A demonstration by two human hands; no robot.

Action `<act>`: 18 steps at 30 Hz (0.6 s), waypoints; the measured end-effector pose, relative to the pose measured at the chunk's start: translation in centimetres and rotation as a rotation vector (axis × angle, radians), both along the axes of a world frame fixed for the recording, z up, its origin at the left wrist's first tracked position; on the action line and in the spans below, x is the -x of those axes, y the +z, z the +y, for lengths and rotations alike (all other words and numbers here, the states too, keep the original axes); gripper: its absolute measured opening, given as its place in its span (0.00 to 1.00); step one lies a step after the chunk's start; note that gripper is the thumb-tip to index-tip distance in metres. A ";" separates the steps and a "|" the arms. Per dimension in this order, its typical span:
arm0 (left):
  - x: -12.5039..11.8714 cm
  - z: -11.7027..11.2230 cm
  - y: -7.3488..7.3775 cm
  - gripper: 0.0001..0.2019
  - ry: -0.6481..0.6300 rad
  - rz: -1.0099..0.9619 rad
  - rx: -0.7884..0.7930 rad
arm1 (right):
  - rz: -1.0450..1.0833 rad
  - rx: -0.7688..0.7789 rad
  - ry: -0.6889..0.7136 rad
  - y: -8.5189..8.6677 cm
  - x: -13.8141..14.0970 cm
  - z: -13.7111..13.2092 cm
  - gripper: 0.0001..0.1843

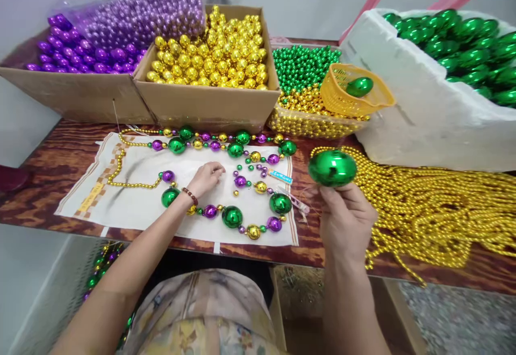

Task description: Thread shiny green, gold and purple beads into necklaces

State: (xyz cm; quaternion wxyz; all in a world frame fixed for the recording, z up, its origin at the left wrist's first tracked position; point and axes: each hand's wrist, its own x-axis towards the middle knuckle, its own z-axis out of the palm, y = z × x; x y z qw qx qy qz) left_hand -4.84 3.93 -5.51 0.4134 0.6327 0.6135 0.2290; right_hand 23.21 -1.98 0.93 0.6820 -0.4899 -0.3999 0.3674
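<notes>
A large shiny green oval bead (332, 167) is held up over the right part of the table by my right hand (347, 212), with thumb and fingers pinched at its underside. A thin thread hangs near those fingertips. Over the white towel (141, 204), my left hand (206, 178) has its fingers drawn together; whatever lies between them is too small to make out. Around it curves a bead necklace (210, 211) of green, purple and gold beads. Small loose beads (250, 168) lie right of my left hand, near pink-handled thread snips (298, 203).
Behind the towel stand cardboard boxes of purple beads (80, 54) and gold beads (213, 56). A yellow basket (346, 99) sits on a tray of small beads (310, 121). Gold bead strands (427, 215) cover the right side, below a foam box (427, 118) of green beads.
</notes>
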 end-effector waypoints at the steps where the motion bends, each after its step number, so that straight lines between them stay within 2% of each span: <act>1: -0.3 -0.1 0.0 0.11 -0.021 0.001 0.003 | -0.014 0.008 0.013 -0.2 0.2 -0.2 0.07; 3: -0.9 -0.5 0.2 0.08 -0.118 0.012 0.004 | -0.032 0.007 0.037 -0.5 0.5 -0.4 0.06; 6: -1.8 -1.2 0.6 0.07 -0.332 0.067 -0.040 | -0.047 0.002 0.078 -0.7 0.8 -0.5 0.05; 8: -2.2 -1.4 0.8 0.08 -0.404 0.111 -0.080 | -0.036 0.018 0.094 -0.7 0.9 -0.4 0.05; 13: -2.7 -0.9 0.6 0.08 -0.317 0.176 -0.138 | 0.057 0.047 0.084 0.0 0.7 -1.0 0.06; 16: -3.3 0.1 0.4 0.09 -0.255 0.239 -0.255 | 0.089 0.045 0.114 0.2 0.3 -2.0 0.05; 18: -4.2 0.8 0.5 0.10 -0.293 0.305 -0.325 | 0.102 0.050 0.150 0.1 0.2 -2.9 0.05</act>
